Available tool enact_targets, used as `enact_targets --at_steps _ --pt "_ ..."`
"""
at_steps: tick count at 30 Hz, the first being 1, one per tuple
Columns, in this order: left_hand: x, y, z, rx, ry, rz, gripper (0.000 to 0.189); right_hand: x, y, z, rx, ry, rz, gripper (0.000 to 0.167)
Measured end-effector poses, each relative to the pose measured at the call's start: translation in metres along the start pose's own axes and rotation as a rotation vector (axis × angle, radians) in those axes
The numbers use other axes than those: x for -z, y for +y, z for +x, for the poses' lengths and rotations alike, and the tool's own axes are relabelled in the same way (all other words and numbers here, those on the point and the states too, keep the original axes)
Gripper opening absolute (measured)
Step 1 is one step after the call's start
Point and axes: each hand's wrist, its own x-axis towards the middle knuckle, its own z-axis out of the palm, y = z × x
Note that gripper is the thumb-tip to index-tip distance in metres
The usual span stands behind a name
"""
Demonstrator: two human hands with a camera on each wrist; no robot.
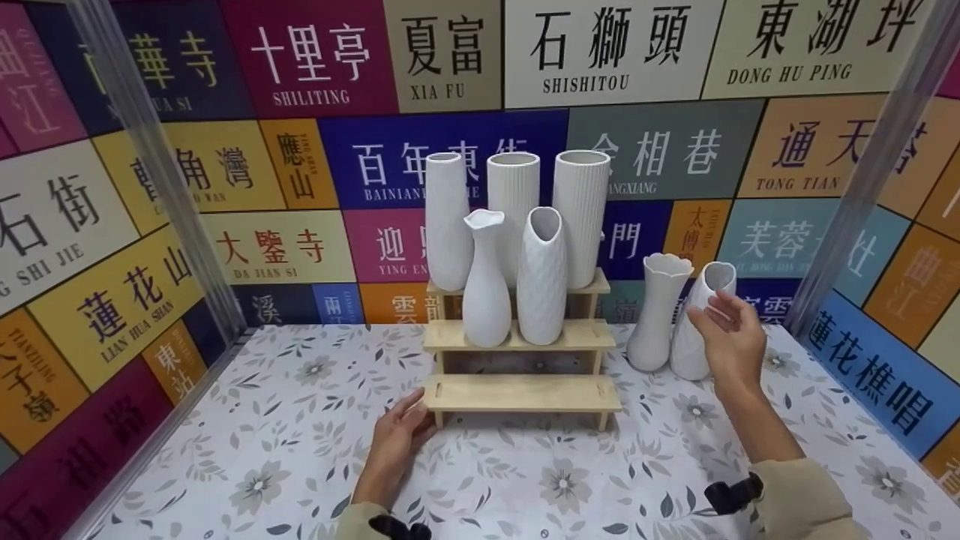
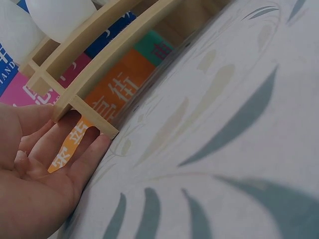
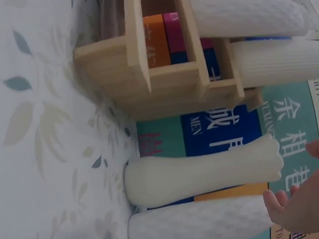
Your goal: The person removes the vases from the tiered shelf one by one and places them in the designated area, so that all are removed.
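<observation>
A light wooden three-step stand [image 1: 525,391] holds white vases on its top two steps. At the left end of the lowest step, my left hand [image 1: 401,435] grips the stand, its fingers [image 2: 37,117] at the shelf end and by the front leg. To the right of the stand, my right hand [image 1: 731,341] is at the upper part of a white textured vase [image 1: 690,352] with a slanted mouth, fingers loosely bent and overlapping its rim in the head view. Beside that vase stands a white vase with a scalloped rim [image 1: 656,319]; both stand upright on the table.
Three tall vases, one a ribbed vase [image 1: 583,217], stand on the top step. On the middle step are a flared-neck vase [image 1: 487,300] and a textured vase [image 1: 541,292]. A floral cloth [image 1: 300,420] covers the table; a colourful sign-printed wall [image 1: 450,127] stands behind.
</observation>
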Motion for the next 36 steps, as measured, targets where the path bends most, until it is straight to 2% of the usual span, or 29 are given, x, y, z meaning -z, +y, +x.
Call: enact_targets --at_steps 3,6,11,15,18,22,26,32,36 --pt "0.000 0.001 -0.001 0.011 -0.007 -0.015 0.049 -0.007 -0.013 -0.008 0.025 -0.090 0.078 0.070" --pt "0.001 0.002 -0.001 0.006 -0.012 -0.021 0.049 -0.017 -0.022 -0.013 0.078 -0.162 0.109 0.072" --pt "0.001 0.002 -0.001 -0.002 -0.018 -0.029 0.050 -0.035 -0.032 -0.019 0.188 -0.276 0.071 0.071" --pt "0.000 0.002 -0.001 0.001 -0.025 -0.023 0.050 -0.050 -0.040 -0.022 0.241 -0.369 0.033 0.072" --pt "0.001 0.001 -0.001 -0.016 -0.034 -0.020 0.051 -0.063 -0.046 -0.022 0.242 -0.414 0.037 0.073" --pt "0.002 0.000 -0.001 -0.029 -0.038 -0.037 0.051 -0.083 -0.048 -0.019 0.216 -0.455 0.098 0.071" --pt "0.001 0.001 -0.001 -0.015 -0.036 -0.050 0.051 -0.102 -0.045 -0.018 0.207 -0.486 0.126 0.069" --pt "0.002 0.001 0.001 -0.012 -0.020 -0.035 0.050 -0.126 -0.040 -0.020 0.188 -0.527 0.117 0.072" --pt "0.002 0.000 0.001 -0.005 -0.023 -0.067 0.050 -0.136 -0.038 -0.021 0.182 -0.525 0.103 0.080"
